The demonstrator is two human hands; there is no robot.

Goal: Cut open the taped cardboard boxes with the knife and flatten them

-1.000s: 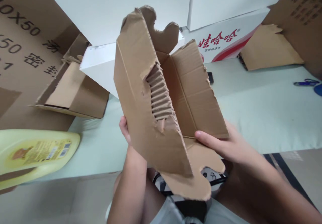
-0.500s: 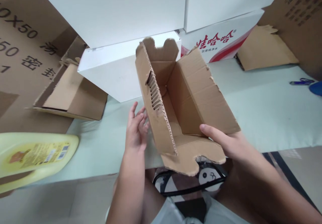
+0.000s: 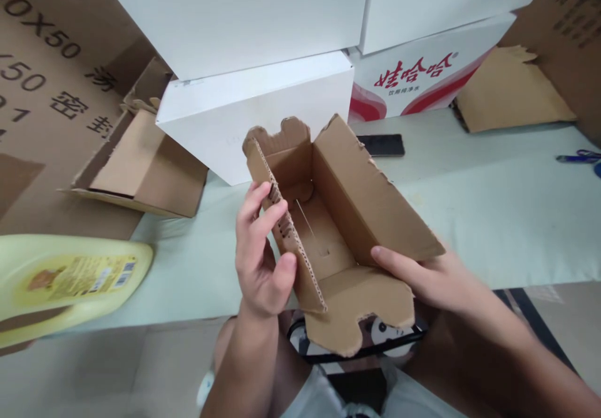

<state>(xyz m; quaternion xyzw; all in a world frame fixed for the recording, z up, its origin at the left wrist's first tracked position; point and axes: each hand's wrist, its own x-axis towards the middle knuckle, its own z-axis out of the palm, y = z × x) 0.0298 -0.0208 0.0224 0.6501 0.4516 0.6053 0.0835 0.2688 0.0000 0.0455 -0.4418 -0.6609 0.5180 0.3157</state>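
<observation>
A small brown corrugated cardboard box (image 3: 347, 211) with torn flaps lies open in front of me above the table edge. My left hand (image 3: 260, 258) grips its left wall, thumb on the near edge and fingers curled over the top. My right hand (image 3: 425, 274) holds the right wall from outside, thumb lying along its lower edge. The box's inside shows bare.
White boxes (image 3: 253, 108) are stacked behind on the pale green table (image 3: 493, 199). A black phone (image 3: 381, 145) lies behind the box. A yellow jug (image 3: 66, 280) lies at left, with flattened brown cartons (image 3: 136, 168). A red-printed carton (image 3: 417, 74) and blue scissors (image 3: 577, 156) are at right.
The box has come down from a raised, tilted pose to lie lower and flatter. My left hand let go of it, then closed on its left wall. The right hand kept its hold.
</observation>
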